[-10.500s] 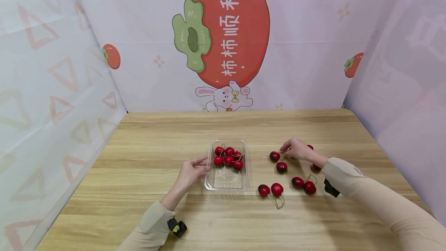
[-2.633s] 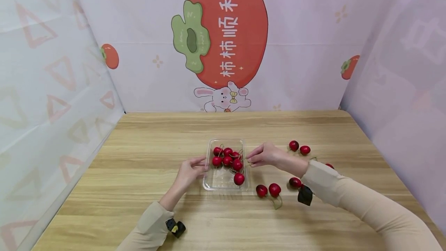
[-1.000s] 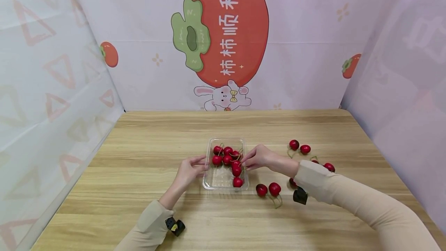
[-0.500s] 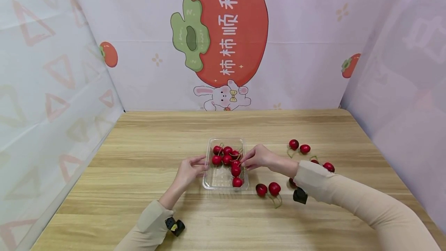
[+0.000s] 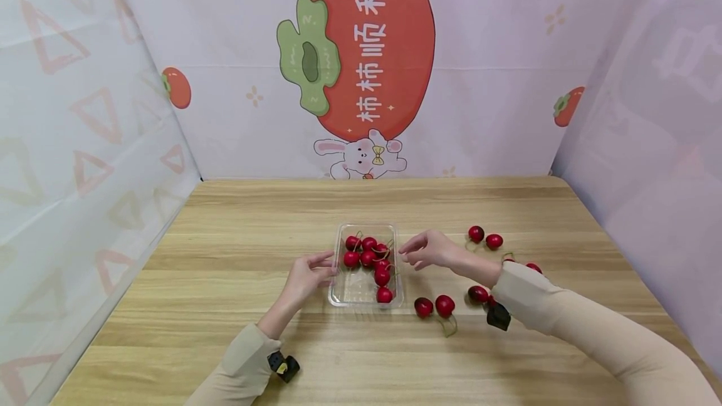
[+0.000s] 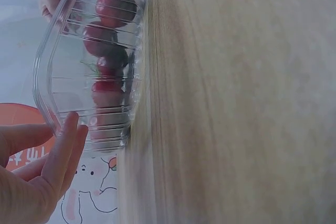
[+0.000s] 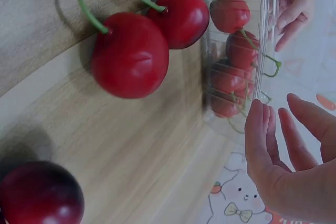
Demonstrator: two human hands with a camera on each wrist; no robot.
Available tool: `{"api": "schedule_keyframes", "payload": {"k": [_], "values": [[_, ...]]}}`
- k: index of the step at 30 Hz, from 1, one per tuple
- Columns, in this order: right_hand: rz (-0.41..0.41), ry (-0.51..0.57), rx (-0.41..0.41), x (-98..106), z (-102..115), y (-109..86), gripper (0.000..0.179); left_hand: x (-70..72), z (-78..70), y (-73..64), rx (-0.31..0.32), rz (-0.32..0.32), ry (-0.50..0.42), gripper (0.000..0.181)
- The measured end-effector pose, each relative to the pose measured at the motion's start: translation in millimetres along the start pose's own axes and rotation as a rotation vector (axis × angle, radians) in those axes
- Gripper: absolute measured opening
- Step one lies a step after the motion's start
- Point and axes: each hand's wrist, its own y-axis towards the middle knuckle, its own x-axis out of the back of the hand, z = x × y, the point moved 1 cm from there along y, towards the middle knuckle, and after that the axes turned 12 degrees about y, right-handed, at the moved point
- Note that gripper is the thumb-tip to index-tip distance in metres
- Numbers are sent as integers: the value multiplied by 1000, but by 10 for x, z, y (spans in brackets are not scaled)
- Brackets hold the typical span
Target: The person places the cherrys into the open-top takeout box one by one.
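Observation:
A clear plastic box (image 5: 361,296) holds several red cherries (image 5: 368,259) with thin green stems, bunched toward its back and down its right side. My left hand (image 5: 305,279) rests its extended fingers against the box's left wall; in the left wrist view the fingertips (image 6: 72,119) lie at the rim. Just off the right rim is my right hand (image 5: 433,250), its fingers loosely bent and nothing between them. The right wrist view shows thumb and fingers apart beside the box.
On the wooden table (image 5: 237,224), a pair of cherries (image 5: 444,306) lies right of the box, near its front corner. More pairs lie farther right, including cherries (image 5: 493,241) at the back; my right sleeve (image 5: 541,296) partly covers others. A printed cloth (image 5: 485,67) hangs behind.
My right hand carried a pair of cherries from the right into the box, let go of the stems and drew back to the right. My left hand stayed at the box.

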Motion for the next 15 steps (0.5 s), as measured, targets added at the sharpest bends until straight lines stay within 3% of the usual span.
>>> {"api": "schedule_keyframes", "payload": {"k": [15], "values": [[5, -110, 90, 188, -46, -54, 28, -1, 15, -2, -7, -3, 3, 39]]}}
